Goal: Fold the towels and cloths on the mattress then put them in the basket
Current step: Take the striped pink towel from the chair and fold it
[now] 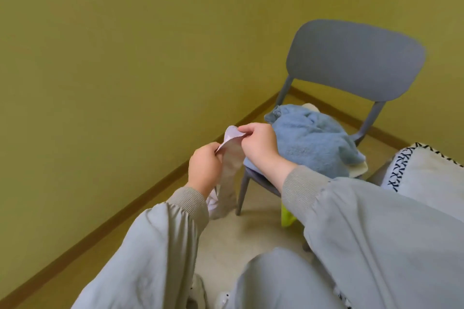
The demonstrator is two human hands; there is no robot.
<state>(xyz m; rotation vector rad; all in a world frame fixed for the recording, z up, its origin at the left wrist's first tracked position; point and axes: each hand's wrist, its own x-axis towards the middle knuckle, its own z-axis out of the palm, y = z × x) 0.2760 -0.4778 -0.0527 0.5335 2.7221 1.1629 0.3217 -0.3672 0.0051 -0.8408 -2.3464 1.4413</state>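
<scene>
A small pale lilac cloth [229, 158] hangs in the air in front of me. My left hand [204, 167] pinches one spot on its top edge and my right hand [258, 144] pinches the same edge a little higher and to the right. The rest of the cloth droops down between my wrists. A crumpled blue towel [311, 140] lies heaped on the seat of a grey chair [351, 63], with a cream cloth [357, 170] showing under it. The basket is not in view.
The chair stands in the corner of two yellow-green walls. A white pillow with black cross stitching [426, 170] lies at the right. Something bright green [287, 216] shows under my right sleeve. My knee in grey fabric [281, 278] fills the bottom middle, over a pale floor.
</scene>
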